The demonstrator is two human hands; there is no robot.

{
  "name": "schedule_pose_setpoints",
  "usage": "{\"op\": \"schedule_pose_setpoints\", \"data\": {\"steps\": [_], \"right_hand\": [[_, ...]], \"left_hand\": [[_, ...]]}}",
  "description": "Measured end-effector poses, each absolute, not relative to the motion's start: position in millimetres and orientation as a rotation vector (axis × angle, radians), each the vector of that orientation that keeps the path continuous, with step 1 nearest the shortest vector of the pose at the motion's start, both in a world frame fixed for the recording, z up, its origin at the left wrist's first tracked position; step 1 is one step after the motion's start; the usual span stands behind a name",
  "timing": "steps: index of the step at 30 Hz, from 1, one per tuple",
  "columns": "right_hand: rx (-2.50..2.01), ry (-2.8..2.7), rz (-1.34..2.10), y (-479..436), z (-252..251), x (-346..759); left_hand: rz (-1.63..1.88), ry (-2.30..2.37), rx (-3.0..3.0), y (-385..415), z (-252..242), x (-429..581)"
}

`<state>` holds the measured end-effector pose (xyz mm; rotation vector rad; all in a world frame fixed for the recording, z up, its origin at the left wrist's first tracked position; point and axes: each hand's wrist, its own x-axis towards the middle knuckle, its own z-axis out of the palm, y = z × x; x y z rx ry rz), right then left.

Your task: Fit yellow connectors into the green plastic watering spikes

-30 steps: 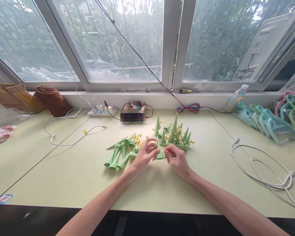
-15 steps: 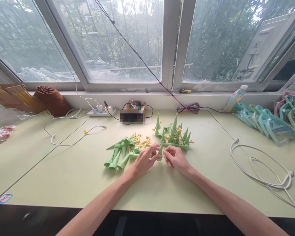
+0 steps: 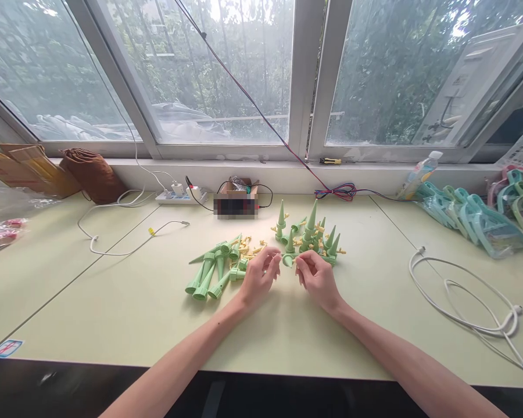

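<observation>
A green plastic watering spike (image 3: pixel 288 260) is between my hands, its tip pointing down toward me. My right hand (image 3: pixel 320 281) pinches it at its right side, where a small yellow piece just shows. Close to its left side is my left hand (image 3: pixel 261 276), fingers bent and slightly apart, holding nothing that I can see. Beyond my hands several green spikes with yellow valves (image 3: pixel 310 226) stand or lie in a group. To the left lies a pile of green spikes (image 3: pixel 206 276). Loose yellow valves (image 3: pixel 256 245) lie beside that pile, partly behind my left hand.
A white cable (image 3: pixel 135 254) lies at left, and a coiled white cable (image 3: pixel 462 316) at right. Along the back are a power strip (image 3: pixel 181 197), a small cardboard box (image 3: pixel 244 187) and a wire bundle (image 3: pixel 340 191). Bagged teal hangers (image 3: pixel 483 223) sit at right.
The spike has turned from tip up to tip down and moved slightly away from me. My left fingers have come off it; my right hand stays at its side.
</observation>
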<state>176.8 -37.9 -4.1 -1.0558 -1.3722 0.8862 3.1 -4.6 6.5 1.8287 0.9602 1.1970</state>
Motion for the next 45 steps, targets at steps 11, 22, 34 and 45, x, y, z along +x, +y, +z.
{"op": "schedule_pose_setpoints", "data": {"steps": [11, 22, 34, 45], "right_hand": [[-1.038, -1.558, 0.683, -38.1, -3.8, 178.4], [-1.012, -1.335, 1.075, -39.3, -5.4, 175.4], [-0.969, -1.186, 1.387, -37.8, 4.5, 179.3], [-0.926, -1.145, 1.385, -40.3, 11.3, 178.6]], "left_hand": [[0.851, 0.684, 1.174, -5.8, 8.2, 5.2], [0.914, 0.696, 1.464, -8.9, 7.9, 2.2], [1.092, 0.798, 1.97, -10.9, 4.8, 1.8], [1.126, 0.685, 2.431, -10.2, 8.6, -5.1]]}}
